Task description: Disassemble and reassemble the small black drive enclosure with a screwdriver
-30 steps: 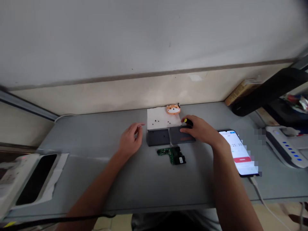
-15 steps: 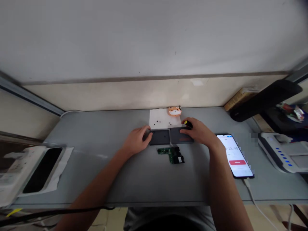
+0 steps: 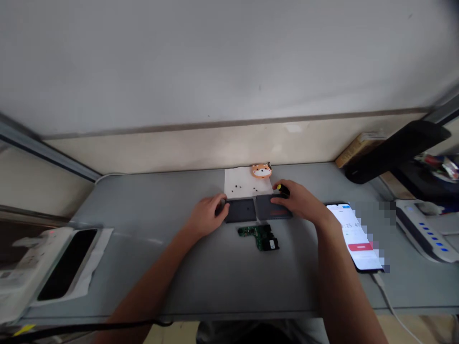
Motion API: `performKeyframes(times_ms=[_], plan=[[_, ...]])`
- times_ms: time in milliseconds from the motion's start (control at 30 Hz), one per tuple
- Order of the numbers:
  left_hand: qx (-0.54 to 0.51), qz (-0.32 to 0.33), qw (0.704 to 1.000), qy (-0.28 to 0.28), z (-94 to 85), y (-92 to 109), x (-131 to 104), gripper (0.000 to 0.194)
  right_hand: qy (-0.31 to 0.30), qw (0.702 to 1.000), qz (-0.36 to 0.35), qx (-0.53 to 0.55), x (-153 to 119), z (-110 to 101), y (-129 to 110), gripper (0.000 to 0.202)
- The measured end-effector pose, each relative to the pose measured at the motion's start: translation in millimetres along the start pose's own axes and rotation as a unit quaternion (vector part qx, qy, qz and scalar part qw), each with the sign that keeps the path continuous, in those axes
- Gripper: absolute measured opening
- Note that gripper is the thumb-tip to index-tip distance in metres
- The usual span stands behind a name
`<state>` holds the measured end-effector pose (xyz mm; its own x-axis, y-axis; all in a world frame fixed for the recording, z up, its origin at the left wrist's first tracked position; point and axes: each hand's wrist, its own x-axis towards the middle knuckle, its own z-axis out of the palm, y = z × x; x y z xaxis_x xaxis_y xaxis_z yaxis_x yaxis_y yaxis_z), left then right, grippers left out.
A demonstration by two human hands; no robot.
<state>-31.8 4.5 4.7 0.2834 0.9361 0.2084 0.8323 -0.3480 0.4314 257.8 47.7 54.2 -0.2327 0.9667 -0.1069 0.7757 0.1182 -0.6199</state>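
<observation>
Two flat dark grey casing halves lie side by side on the desk: the left casing half (image 3: 241, 211) and the right casing half (image 3: 267, 206). My left hand (image 3: 210, 215) grips the left half at its left end, thumb and fingers curled round the edge. In my right hand (image 3: 297, 198) is a small screwdriver (image 3: 283, 189) with a black and yellow handle; its far part is hidden. That hand's thumb rests on the right half. Just in front lies a green circuit board (image 3: 260, 236) with black parts. Several tiny dark screws (image 3: 236, 187) are scattered on white paper (image 3: 245, 177) behind.
An orange and white animal-face case (image 3: 261, 170) sits on the paper. On the right are a lit phone (image 3: 358, 239) with its cable and a white power strip (image 3: 426, 234). A dark phone (image 3: 68, 263) lies at left. The wall closes off the desk's back.
The camera view has shifted slightly, so everything sits a little lower and to the right. Both hands keep their places on the casing halves.
</observation>
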Motion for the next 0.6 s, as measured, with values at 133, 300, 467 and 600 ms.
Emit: performKeyframes(times_ms=[133, 300, 467, 600], plan=[[0.004, 0.008, 1.0, 0.007, 0.3, -0.7, 0.6, 0.02, -0.005, 1.0, 0.002, -0.01, 1.5, 0.2, -1.1, 0.018], [-0.004, 0.011, 1.0, 0.016, -0.7, -1.1, -0.5, 0.022, 0.002, 1.0, -0.003, -0.004, -0.6, -0.6, -2.2, 0.017], [0.004, 0.016, 1.0, 0.019, 0.0, 0.3, -1.5, 0.021, -0.003, 1.0, -0.001, 0.0, -2.7, -0.2, -1.7, 0.014], [0.011, 0.015, 1.0, 0.018, 1.4, 0.9, -1.7, 0.021, 0.011, 1.0, -0.017, 0.006, -2.3, 0.0, -1.5, 0.018]])
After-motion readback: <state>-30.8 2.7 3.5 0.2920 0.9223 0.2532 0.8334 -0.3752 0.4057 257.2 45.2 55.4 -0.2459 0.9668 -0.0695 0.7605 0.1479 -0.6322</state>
